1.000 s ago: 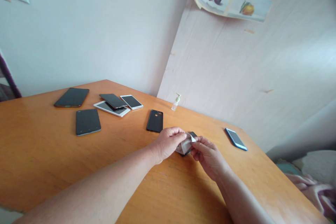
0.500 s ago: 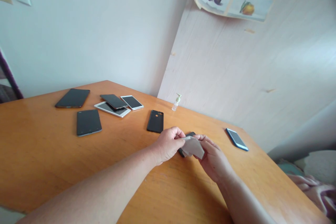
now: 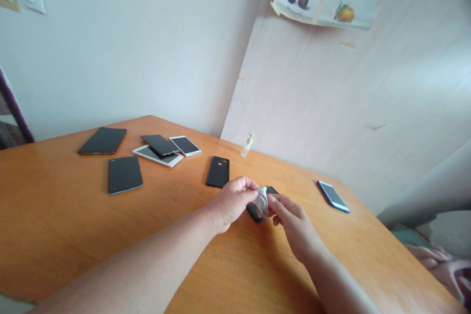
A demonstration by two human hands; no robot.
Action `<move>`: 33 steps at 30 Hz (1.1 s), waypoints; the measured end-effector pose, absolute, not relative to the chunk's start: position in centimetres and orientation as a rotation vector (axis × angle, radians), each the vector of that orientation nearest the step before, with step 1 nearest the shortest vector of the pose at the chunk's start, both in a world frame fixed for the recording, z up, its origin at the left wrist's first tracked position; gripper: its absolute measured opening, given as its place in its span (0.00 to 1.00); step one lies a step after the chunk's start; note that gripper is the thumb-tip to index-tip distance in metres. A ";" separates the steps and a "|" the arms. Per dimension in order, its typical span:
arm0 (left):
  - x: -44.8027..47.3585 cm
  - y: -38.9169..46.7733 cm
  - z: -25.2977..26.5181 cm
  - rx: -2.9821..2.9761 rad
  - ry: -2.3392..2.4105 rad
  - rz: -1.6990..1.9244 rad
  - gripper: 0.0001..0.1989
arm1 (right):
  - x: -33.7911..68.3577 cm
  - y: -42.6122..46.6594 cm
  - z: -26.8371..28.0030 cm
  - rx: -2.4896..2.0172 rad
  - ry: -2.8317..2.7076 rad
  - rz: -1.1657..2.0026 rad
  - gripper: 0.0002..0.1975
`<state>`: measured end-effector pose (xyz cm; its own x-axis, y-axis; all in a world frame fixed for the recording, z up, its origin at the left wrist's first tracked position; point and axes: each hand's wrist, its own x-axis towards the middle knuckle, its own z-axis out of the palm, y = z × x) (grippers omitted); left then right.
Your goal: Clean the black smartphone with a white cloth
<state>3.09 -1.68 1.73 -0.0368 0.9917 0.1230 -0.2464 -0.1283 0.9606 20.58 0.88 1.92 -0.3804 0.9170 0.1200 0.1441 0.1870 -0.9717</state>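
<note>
Pale cloth: a small, crumpled piece (image 3: 261,203), just right of and below the centre of the frame, stretched between the two hands.
Left hand: thumb and fingers (image 3: 235,202) pinched together on the cloth's left edge, the arm reaching in from the lower left.
Right hand: thumb and forefinger (image 3: 293,216) closed on the cloth's right edge, the other fingers curled; the arm comes from the lower right.
Dark phone: partly hidden behind the cloth (image 3: 253,213), its ends showing at lower left and upper right of it; whether any finger touches it, I cannot tell.
Black case: flat (image 3: 218,172), just above the left hand near the centre.
Pump bottle: upright (image 3: 247,147), above and right of the case.
Blue-edged phone: lying alone (image 3: 333,196), right of centre.
Device group: left of centre, a dark slim device (image 3: 159,143) rests across a white tablet (image 3: 143,151), with a white phone (image 3: 185,145) beside them.
Left side: a large dark tablet (image 3: 103,141), and below it a grey-edged device (image 3: 125,174).
Worktop: orange-brown wood (image 3: 110,228), filling the lower frame.
Upper right: a sheet of fruit paintings (image 3: 324,2).
</note>
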 end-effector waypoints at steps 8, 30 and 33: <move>3.3 -1.7 1.4 1.109 1.064 1.368 0.09 | 20.5 1.1 1.6 -0.840 -1.445 1.597 0.07; 3.5 -2.2 1.6 1.212 1.156 1.270 0.06 | 20.4 0.9 1.5 -0.765 -1.549 1.538 0.05; 3.6 -2.5 1.9 1.175 1.103 1.228 0.06 | 20.3 0.9 1.5 -0.820 -1.589 1.470 0.06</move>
<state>3.62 -2.52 1.92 0.0441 0.9989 0.0170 -0.0900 -0.0130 0.9959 20.31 0.89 1.48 -0.4668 0.8751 0.1275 -0.0593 0.1128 -0.9918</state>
